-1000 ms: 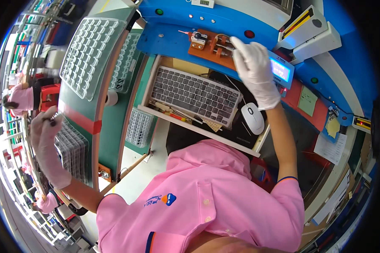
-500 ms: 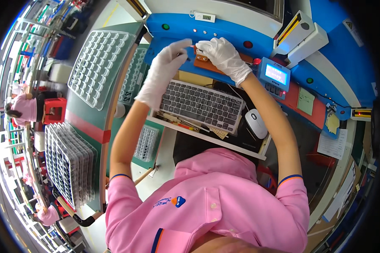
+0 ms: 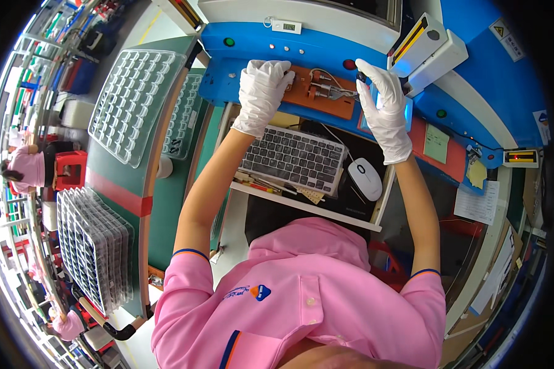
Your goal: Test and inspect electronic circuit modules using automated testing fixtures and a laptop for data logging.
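Both my hands wear white gloves. At the left end of an orange-brown fixture block, my left hand has its fingers bent together over the edge; whatever they press or hold is hidden. A metal toggle clamp is mounted on the block, with a thin cable looping above it. My right hand closes its thumb and fingers around the clamp's black-tipped handle at the right end. Partly behind this hand is a small control box with a lit screen.
Below the fixture, a drawer holds a keyboard, a white mouse and pens. Clear plastic trays lie on the green bench at left, with a stack of trays nearer. White-and-yellow sensor posts stand at the right.
My right hand has moved right from the fixture's left part to the clamp handle, uncovering the clamp. My left hand has come right onto the block's left end. The view has shifted slightly.
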A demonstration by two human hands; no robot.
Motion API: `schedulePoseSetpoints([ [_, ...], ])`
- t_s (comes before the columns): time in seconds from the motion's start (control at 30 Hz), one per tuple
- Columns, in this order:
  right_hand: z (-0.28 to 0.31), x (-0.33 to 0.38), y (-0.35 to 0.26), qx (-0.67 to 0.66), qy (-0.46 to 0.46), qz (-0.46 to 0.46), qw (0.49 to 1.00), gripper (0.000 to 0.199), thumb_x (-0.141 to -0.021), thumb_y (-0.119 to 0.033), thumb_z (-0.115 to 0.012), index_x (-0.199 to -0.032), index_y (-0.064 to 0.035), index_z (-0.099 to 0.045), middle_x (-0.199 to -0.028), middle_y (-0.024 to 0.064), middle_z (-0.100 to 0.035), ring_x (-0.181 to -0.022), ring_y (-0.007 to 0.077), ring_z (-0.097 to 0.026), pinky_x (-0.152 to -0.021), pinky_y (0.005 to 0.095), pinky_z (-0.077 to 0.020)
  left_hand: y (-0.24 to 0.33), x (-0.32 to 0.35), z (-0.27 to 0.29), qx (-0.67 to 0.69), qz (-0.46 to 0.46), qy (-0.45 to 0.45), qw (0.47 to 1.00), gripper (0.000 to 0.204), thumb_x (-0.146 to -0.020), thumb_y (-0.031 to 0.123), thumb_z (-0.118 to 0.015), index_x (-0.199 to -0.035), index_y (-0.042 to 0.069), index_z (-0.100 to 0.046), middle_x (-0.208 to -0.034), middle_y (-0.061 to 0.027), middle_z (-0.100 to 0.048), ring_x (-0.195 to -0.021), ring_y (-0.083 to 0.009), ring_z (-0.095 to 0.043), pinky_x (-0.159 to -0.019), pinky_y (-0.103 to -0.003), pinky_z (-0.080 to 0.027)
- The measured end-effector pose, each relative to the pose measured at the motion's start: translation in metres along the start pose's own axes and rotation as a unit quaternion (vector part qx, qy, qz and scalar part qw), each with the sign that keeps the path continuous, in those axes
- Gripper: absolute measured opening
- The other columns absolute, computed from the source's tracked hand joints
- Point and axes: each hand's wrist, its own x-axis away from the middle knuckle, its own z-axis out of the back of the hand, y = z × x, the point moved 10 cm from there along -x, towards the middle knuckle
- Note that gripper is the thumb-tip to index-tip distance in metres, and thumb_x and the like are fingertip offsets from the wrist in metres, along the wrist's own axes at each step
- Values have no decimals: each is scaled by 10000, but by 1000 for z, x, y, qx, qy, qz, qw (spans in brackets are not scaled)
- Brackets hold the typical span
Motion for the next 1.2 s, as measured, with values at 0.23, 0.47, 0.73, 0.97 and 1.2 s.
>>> schedulePoseSetpoints([
  [0.23,-15,17,18,-16,-6,-72,997,354,-906,11,-663,-1240,-107,-656,-1150,44,-679,-983,165,-634,-857,284,-519,8,4,4,-69,23,6,997,190,-819,226,-764,-992,165,-714,-1142,-23,-670,-1078,-303,-560,-883,-445,-435],
  [0.47,-73,19,30,-141,-20,-166,976,322,-916,4,-659,-1223,-93,-662,-1135,14,-676,-947,85,-625,-757,222,-518,-1,9,0,-40,74,25,996,174,-839,250,-750,-993,180,-709,-1191,-39,-647,-1158,-318,-519,-905,-466,-409],
  [0.73,-74,-79,75,-245,48,-165,954,315,-918,-13,-663,-1222,-93,-657,-1091,17,-682,-900,67,-626,-744,221,-527,25,-70,34,-10,-36,69,997,249,-895,188,-664,-1144,182,-669,-1276,-49,-598,-1237,-341,-477,-956,-496,-413],
  [0.97,-94,-227,195,-83,181,-219,955,237,-862,-100,-739,-1086,-48,-682,-1026,121,-706,-863,198,-678,-787,311,-560,-27,-263,-39,-90,-78,120,986,329,-922,164,-585,-1247,179,-632,-1334,-87,-572,-1318,-326,-429,-972,-528,-444],
  [1.2,-145,-229,279,21,116,-310,943,239,-859,-172,-735,-1051,-38,-686,-981,166,-711,-892,284,-699,-801,376,-562,-77,-297,-144,-30,0,-168,985,316,-907,187,-618,-1217,140,-653,-1250,-115,-644,-1189,-337,-578,-986,-447,-496],
])
